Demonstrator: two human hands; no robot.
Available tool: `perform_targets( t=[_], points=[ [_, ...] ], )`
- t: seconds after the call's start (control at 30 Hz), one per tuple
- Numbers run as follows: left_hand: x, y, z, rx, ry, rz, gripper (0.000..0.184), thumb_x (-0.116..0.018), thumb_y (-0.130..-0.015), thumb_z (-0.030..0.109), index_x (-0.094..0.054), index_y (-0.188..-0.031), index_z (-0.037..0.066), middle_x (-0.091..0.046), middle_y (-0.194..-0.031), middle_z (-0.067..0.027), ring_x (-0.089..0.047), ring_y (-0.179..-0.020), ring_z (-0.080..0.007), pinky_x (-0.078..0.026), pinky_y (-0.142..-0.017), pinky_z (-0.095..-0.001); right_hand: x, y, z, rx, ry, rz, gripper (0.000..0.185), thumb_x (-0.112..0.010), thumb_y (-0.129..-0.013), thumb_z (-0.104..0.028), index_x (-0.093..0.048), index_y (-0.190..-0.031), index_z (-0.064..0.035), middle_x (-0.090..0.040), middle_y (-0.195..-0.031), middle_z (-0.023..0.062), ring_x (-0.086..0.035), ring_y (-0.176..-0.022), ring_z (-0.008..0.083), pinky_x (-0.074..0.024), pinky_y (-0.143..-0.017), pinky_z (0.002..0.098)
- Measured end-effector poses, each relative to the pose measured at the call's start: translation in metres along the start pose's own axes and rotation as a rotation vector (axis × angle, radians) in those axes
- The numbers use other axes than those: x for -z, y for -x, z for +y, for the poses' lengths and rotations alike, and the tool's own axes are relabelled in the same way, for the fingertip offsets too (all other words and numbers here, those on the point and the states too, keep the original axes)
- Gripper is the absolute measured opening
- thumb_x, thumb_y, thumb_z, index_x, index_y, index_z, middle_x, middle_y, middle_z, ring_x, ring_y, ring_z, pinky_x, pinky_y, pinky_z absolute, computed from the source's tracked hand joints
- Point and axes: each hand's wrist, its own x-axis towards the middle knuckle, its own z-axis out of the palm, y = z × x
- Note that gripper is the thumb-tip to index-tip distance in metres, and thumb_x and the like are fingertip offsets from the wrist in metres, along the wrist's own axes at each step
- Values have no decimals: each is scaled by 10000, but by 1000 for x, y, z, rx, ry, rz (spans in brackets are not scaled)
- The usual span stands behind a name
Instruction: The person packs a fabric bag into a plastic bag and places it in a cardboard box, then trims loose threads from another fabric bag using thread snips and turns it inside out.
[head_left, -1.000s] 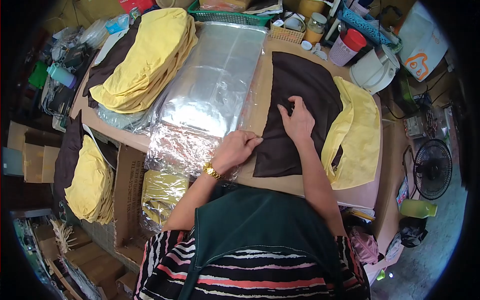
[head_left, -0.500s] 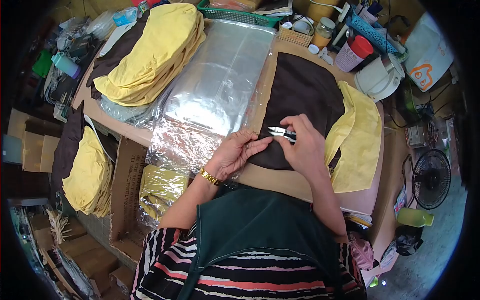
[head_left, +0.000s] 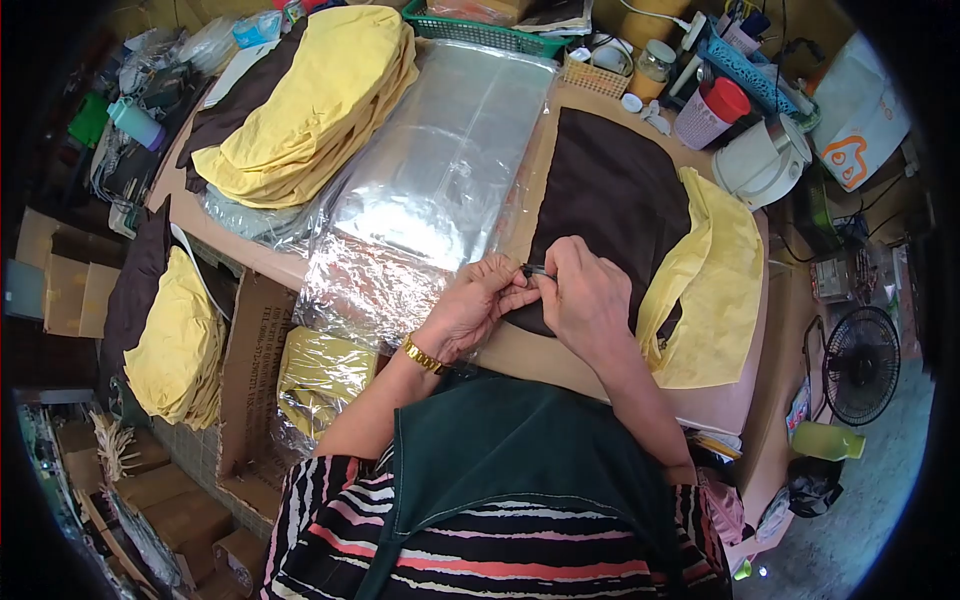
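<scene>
In my right hand [head_left: 590,300] is a small pair of thread snips [head_left: 537,270], the fingers closed around it and hiding most of it. Its dark tip meets the fingertips of my left hand [head_left: 478,305], which are pinched together; whatever they hold is too small to make out. Both hands are over the lower left edge of a dark brown cloth [head_left: 610,190] that lies flat on the table. Yellow cloth [head_left: 715,300], loosely folded, lies along the right side of the brown one.
Clear plastic sheets [head_left: 430,150] lie left of the brown cloth, beside a stack of yellow cloth [head_left: 310,100]. More yellow pieces [head_left: 175,345] hang lower left by a cardboard box [head_left: 245,400]. A white kettle [head_left: 760,165] and a pink cup [head_left: 700,120] stand at the back right.
My right hand has shifted left and closed more tightly over the snips, bringing their tip to my left fingertips. The blades, visible before, are now mostly covered.
</scene>
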Motion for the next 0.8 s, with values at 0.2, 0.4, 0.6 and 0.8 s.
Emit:
perform_targets(
  t=[0.2,0.4,0.6,0.8],
  points=[
    [2,0,-1,-12,23,-7,194,-482,-995,148,-546,-888,-2,-600,-873,-70,-654,-885,-193,-565,-864,-297,14,-1,-8,-19,30,22,261,-699,-701,-85,-473,-832,-81,-511,-767,59,-591,-682,242,-434,-609,353],
    [-8,7,2,4,-13,-60,197,-482,-994,135,-552,-873,-4,-598,-885,-71,-651,-944,-208,-557,-876,-289,-1,2,7,-49,-59,30,273,-707,-717,-104,-493,-885,-79,-536,-838,77,-604,-710,274,-454,-604,394],
    [8,20,17,-156,-237,168,226,-489,-992,164,-574,-857,4,-611,-950,-92,-673,-868,-159,-565,-771,-255,-36,19,80,-347,47,219,460,-743,-771,-240,-500,-1130,-86,-555,-1035,149,-623,-804,385,-515,-654,433],
    [8,2,35,-233,-387,397,287,-562,-949,303,-544,-1097,58,-593,-968,-81,-587,-653,-109,-477,-540,-262,-50,38,101,-411,13,154,406,-709,-823,-278,-500,-1104,-71,-615,-978,159,-644,-775,359,-514,-639,424]
  ],
)
